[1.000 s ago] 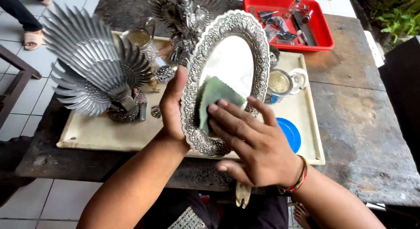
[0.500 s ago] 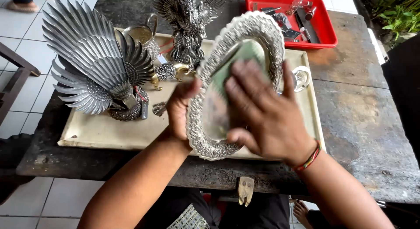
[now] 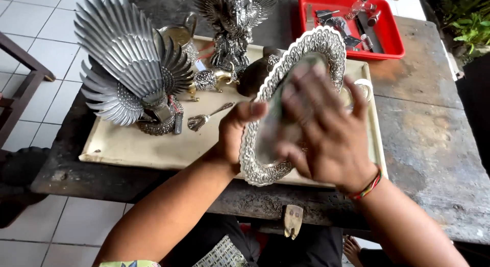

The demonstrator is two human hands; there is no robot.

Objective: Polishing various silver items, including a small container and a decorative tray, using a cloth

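Fingers [image 3: 306,101] of the right hand [image 3: 319,139] pressed flat a green cloth [image 3: 278,106] on the oval silver tray [image 3: 306,58], its long axis toward one o'clock; left hand [image 3: 237,132] gripped its nine-o'clock rim.

**Hands on an oval silver tray above a workbench**

The left hand [image 3: 237,132] grips the ornate rim of the oval silver tray [image 3: 316,45], held tilted on edge. The right hand [image 3: 321,132], fingers spread and blurred, lies flat against the tray's face, pressing a green cloth [image 3: 278,101] to it. Behind, a cream mat [image 3: 138,144] carries a silver fan-tailed bird [image 3: 127,63], a winged figure statue [image 3: 232,22] and a small spoon [image 3: 204,118]. A red plastic tray [image 3: 390,35] of small tools sits at the far right of the dark worn table [image 3: 429,139].
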